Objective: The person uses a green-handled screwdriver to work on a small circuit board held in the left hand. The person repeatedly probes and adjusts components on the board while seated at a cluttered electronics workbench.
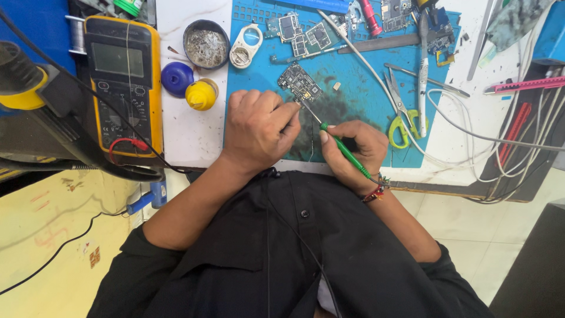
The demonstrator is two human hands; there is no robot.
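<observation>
Here my right hand (353, 154) is closed pen-style around a green-handled soldering iron (344, 151), its metal tip reaching up to the near edge of the small circuit board (300, 84) on the blue work mat (359, 100). My left hand (260, 128) is curled just below the board, fingertips pinched at its near corner. Left of the board sit a yellow bottle cap (202, 94) and a yellow multimeter (123, 82); yellow-handled scissors (399, 112) lie to its right.

Left hand (259, 129) curled, palm down — right hand (353, 153) fisted, fingers pinched; forearms converge.
</observation>
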